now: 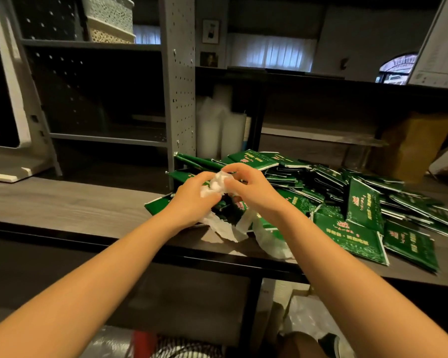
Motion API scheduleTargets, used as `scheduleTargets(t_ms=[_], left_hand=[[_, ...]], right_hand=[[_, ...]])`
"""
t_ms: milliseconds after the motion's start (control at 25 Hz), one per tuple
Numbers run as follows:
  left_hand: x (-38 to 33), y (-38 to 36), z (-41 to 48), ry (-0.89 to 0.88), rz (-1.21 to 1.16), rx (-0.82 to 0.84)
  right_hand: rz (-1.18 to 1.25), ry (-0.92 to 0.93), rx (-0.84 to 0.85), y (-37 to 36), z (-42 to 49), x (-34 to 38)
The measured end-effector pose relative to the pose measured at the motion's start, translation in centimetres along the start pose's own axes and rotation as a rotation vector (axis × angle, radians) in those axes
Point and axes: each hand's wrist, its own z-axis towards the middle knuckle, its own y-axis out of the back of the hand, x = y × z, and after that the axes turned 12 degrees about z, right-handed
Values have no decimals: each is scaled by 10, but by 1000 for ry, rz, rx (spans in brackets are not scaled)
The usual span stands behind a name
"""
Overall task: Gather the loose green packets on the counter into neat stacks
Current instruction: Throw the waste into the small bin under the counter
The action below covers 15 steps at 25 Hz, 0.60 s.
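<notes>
A big loose heap of green packets (347, 192) with red and gold print sprawls over the right half of the wooden counter (62, 205). A thin white plastic bag (219, 183) lies over the heap's left part, its lower folds trailing toward the counter's front edge. My left hand (192, 197) and my right hand (251, 188) meet above that bag, and both pinch its bunched white top between fingers and thumb. Some packets show through beneath the bag, and my hands hide the packets right under them.
A grey perforated metal post (180, 73) and shelving stand just behind the heap on the left. White plastic cup stacks (217, 125) sit behind it, a brown paper bag (411, 143) at the right, and a white appliance (8, 99) at far left. Bags lie on the floor below the counter.
</notes>
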Motion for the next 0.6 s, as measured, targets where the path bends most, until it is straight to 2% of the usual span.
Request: scheduleTargets(t_ms=[120,320,400,480,600], left_hand=[[5,-6,1,-68,169,-44],[14,-17,3,-153,322,-97],[17,-19,4,-161,338,-85],[19,-21,1,-152,344,-78],[17,-21,-3,-141,349,-63]], right_hand=[[-163,-30,64,18,-12,-8],[-535,30,286,43,-49,-19],[-668,52,282,53,-64,-20],[-691,58,261,63,-77,-20],[-709,-34,308,75,-92,-23]])
